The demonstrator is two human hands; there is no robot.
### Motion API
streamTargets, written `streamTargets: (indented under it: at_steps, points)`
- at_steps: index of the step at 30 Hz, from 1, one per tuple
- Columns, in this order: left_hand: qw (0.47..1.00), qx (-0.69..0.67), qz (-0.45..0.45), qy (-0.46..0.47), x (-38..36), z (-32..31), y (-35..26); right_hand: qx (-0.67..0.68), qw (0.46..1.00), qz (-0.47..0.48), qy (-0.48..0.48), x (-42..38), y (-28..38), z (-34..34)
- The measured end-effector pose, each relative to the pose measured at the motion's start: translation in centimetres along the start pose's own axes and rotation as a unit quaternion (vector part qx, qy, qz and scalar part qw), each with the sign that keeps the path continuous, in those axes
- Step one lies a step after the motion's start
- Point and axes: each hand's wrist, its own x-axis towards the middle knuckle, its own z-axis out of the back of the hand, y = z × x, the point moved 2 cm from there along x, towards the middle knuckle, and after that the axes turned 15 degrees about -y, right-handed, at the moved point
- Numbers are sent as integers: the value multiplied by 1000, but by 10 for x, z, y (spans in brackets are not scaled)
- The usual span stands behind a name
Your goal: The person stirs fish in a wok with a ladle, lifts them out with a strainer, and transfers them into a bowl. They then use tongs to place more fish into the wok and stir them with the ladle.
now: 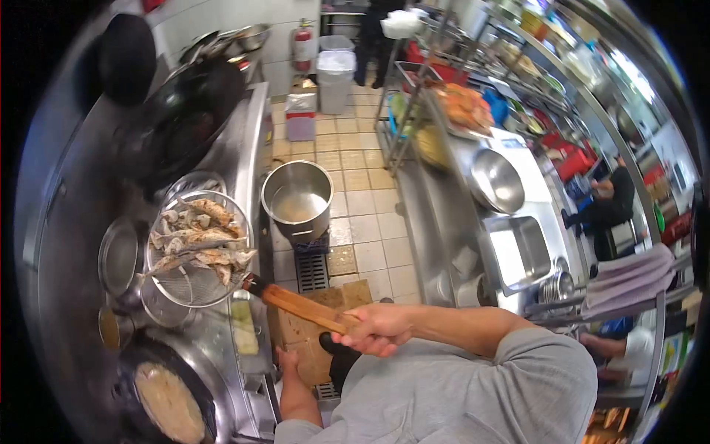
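My right hand (379,330) is wrapped around the wooden handle (307,307) of a large round wire mesh strainer (198,290). Several cooked whole fish (208,248) lie piled in the strainer, which is over the steel stove counter at the left. Low beside the counter's front edge is my left hand (287,360); its fingers are too small and partly hidden to read. A wok (140,362) with pale, cloudy or foamy liquid (168,403) sits nearest me at the lower left. A folded yellowish-green cloth (244,329) lies on the counter near the strainer.
A tall steel pot (298,194) with liquid stands on the tiled floor ahead, by a floor drain grate (311,272). Another large wok (188,118) is farther along the stove. At right, a steel counter bears a bowl (498,180) and a rectangular pan (520,255). Other people are farther back.
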Motion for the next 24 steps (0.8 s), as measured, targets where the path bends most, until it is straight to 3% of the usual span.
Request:
streamTargets:
  at_steps: [2,4,6,11,13,16,18,20,23,24]
  points:
    - [999,10,-13,-43,10,-25,18,11,998,29,-53,-48,-6,28]
    - [997,27,47,-59,-16,-14,1,31,992,62,-106,-96,-17,55]
    - [992,12,15,-121,-31,-21,-5,70,979,100,-162,-142,-33,77]
    - [992,124,-13,-2,-55,-54,-60,219,912,201,-283,-237,-84,126]
    - [985,127,-116,19,-56,-74,-101,257,871,234,-346,-269,-98,141]
    - [962,121,-225,101,-82,-84,-211,286,803,275,-445,-301,-120,176]
    - [940,101,-312,91,-94,-107,-285,278,751,283,-527,-316,-131,199]
    - [921,-8,-373,112,-100,-147,-353,282,729,296,-549,-322,-142,230]
    - [877,-166,-364,265,-166,-187,-480,277,719,298,-564,-320,-148,268]
    - [859,-215,-305,349,-208,-183,-524,273,718,295,-568,-316,-146,275]
